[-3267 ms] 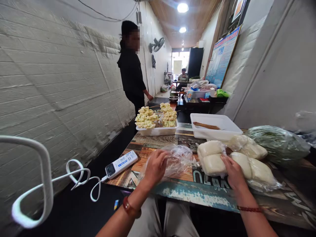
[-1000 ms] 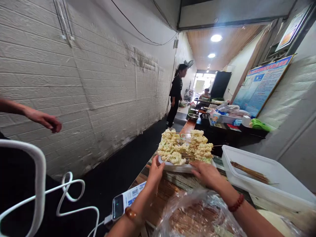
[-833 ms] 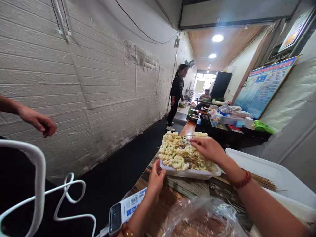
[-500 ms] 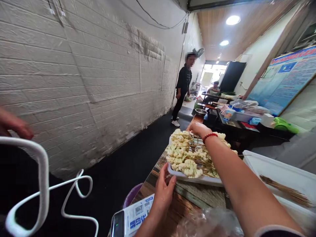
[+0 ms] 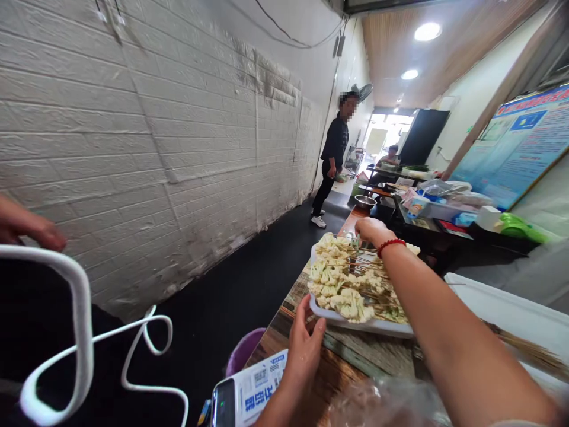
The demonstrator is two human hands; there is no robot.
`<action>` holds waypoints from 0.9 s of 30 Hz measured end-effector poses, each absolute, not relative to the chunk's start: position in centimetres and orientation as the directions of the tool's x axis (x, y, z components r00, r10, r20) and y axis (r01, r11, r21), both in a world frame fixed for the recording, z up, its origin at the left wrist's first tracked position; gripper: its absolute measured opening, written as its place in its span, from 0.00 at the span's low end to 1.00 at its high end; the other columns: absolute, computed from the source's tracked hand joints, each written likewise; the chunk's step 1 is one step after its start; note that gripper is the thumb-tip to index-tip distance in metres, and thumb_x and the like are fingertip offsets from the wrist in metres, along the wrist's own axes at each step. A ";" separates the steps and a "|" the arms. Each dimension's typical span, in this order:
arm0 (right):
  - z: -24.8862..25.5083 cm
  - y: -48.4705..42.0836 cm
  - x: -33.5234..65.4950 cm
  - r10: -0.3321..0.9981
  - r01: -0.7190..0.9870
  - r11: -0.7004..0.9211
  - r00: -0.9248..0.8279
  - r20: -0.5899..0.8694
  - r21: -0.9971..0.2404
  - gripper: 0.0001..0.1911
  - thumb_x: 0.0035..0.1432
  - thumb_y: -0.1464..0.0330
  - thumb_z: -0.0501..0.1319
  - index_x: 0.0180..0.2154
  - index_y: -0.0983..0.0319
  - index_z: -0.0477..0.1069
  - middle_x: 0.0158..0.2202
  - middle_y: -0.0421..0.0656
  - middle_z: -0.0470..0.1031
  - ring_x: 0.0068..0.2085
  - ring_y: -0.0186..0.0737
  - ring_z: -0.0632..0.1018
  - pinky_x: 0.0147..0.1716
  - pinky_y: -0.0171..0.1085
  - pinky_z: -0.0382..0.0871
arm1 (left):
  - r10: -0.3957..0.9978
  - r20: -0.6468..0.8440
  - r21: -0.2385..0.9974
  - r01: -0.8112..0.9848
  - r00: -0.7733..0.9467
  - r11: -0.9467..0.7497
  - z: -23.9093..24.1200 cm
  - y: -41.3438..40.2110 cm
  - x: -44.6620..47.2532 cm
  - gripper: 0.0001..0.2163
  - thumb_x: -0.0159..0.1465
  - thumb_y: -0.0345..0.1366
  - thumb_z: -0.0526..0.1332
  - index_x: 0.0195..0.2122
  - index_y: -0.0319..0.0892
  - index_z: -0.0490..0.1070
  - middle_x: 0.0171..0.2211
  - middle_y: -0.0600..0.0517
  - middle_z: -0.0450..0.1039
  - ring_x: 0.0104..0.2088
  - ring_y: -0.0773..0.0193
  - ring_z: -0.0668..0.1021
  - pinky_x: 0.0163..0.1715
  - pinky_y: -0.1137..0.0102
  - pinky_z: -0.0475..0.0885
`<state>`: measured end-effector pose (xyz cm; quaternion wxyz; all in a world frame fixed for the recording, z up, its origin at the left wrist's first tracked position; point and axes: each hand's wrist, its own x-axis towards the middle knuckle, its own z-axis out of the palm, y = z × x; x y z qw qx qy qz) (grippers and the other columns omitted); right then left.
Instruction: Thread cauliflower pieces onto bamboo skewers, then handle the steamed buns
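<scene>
A white plastic tray (image 5: 377, 328) holds several skewers of cauliflower (image 5: 351, 305), their thin sticks lying across its middle. My left hand (image 5: 307, 344) cups the near left corner of the tray, fingers against its outer side and thumb apart at the front. Over the far end reaches my right hand (image 5: 372, 230), wearing a red bead bracelet (image 5: 391, 245) on the wrist. Its fingers are curled down by the far rim; what they hold is hidden. My right forearm covers the tray's right side.
On the wooden table (image 5: 342, 362) are a scale (image 5: 224, 403) and clear plastic bag (image 5: 386, 403). A white bin (image 5: 502, 296) with bare sticks stands right. White cord (image 5: 84, 308) and another person's hand (image 5: 44, 232) are left. Ahead, a person (image 5: 333, 148) stands by the wall.
My right hand has shifted a little to the right along the tray's far end, uncovering more of the rim. My left hand stays at the near corner. The whole view has moved slightly.
</scene>
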<state>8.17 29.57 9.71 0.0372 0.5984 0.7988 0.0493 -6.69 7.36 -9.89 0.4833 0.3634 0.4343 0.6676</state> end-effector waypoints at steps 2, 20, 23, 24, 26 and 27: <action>11.4 28.9 8.6 0.967 0.958 0.245 -0.252 0.033 0.149 0.17 0.63 0.63 0.60 0.51 0.63 0.68 0.51 0.47 0.71 0.46 0.42 0.76 0.44 0.46 0.73 | 0.959 0.075 0.931 -0.325 -0.274 -0.165 -10.0 7.5 -6.7 0.31 0.56 0.45 0.63 0.59 0.41 0.60 0.57 0.39 0.67 0.55 0.52 0.72 0.54 0.60 0.67; 6.0 -10.4 22.6 0.752 0.162 0.107 0.632 0.187 -0.981 0.18 0.42 0.59 0.70 0.34 0.61 0.73 0.14 0.33 0.63 0.15 0.29 0.64 0.14 0.29 0.55 | 0.905 0.342 0.939 0.115 -0.254 -0.323 -6.6 5.5 -7.2 0.22 0.63 0.39 0.58 0.58 0.44 0.60 0.59 0.42 0.64 0.57 0.57 0.70 0.57 0.60 0.64; -0.2 -17.2 21.5 0.714 -0.160 0.102 0.699 -0.040 -0.982 0.22 0.37 0.58 0.73 0.34 0.61 0.73 0.21 0.35 0.70 0.15 0.26 0.64 0.12 0.28 0.55 | 0.838 0.521 0.839 0.274 -0.159 -0.470 -4.3 1.6 -6.0 0.21 0.63 0.39 0.59 0.57 0.44 0.63 0.56 0.43 0.65 0.54 0.57 0.71 0.55 0.59 0.66; -1.7 -18.7 21.1 0.705 -0.221 0.109 0.704 -0.081 -0.969 0.22 0.37 0.58 0.74 0.34 0.62 0.73 0.22 0.35 0.70 0.15 0.24 0.64 0.13 0.27 0.56 | 0.822 0.561 0.802 0.312 -0.100 -0.510 -3.8 0.2 -5.5 0.20 0.63 0.39 0.59 0.56 0.44 0.64 0.56 0.44 0.65 0.54 0.57 0.71 0.55 0.59 0.66; -3.7 -20.7 20.6 0.695 -0.290 0.122 0.707 -0.126 -0.949 0.22 0.39 0.59 0.74 0.34 0.62 0.72 0.24 0.34 0.71 0.16 0.23 0.65 0.14 0.26 0.58 | 0.817 0.576 0.762 0.340 0.035 -0.551 -3.3 -2.5 -4.2 0.17 0.64 0.38 0.57 0.54 0.44 0.66 0.54 0.45 0.68 0.52 0.57 0.72 0.53 0.60 0.67; -4.4 -21.2 20.5 0.695 -0.308 0.124 0.705 -0.139 -0.943 0.21 0.40 0.60 0.74 0.35 0.61 0.72 0.24 0.34 0.71 0.17 0.23 0.65 0.15 0.25 0.59 | 0.823 0.558 0.758 0.336 0.107 -0.558 -3.4 -3.6 -3.6 0.16 0.64 0.37 0.57 0.53 0.44 0.67 0.52 0.45 0.69 0.51 0.58 0.73 0.52 0.61 0.68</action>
